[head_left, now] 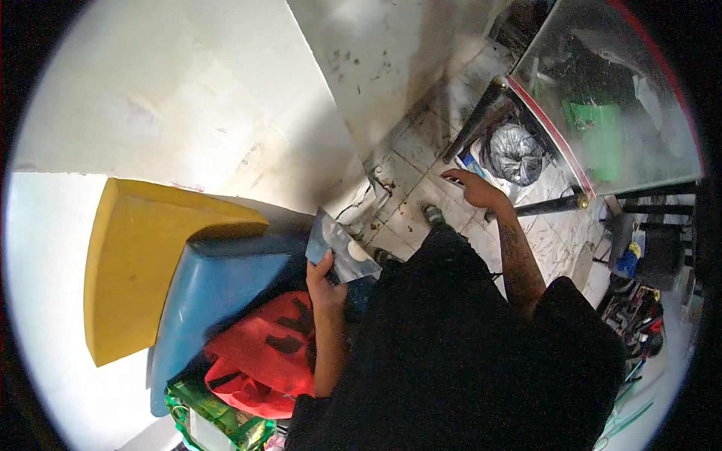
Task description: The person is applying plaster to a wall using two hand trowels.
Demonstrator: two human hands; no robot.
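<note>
My left hand (326, 287) is closed on the near edge of a flat, shiny grey sheet (340, 249), thumb on top. The sheet has a pale rounded patch near one side; whether it is a packet or a stiff plate does not show clearly. Reaching out over the tiled floor, my right hand (481, 192) has its fingers bent together and pointing left. A small dark shape shows at its fingertips, too small to name. The two hands are well apart.
To the left stand a blue plastic chair (218, 282) and a yellow curved panel (143, 263). Beneath my left arm lie a red bag (263, 346) and a green package (218, 413). A red-edged glass tabletop (587, 143) on black legs, a tied plastic bag (517, 154) and jumbled tools (639, 319) are right.
</note>
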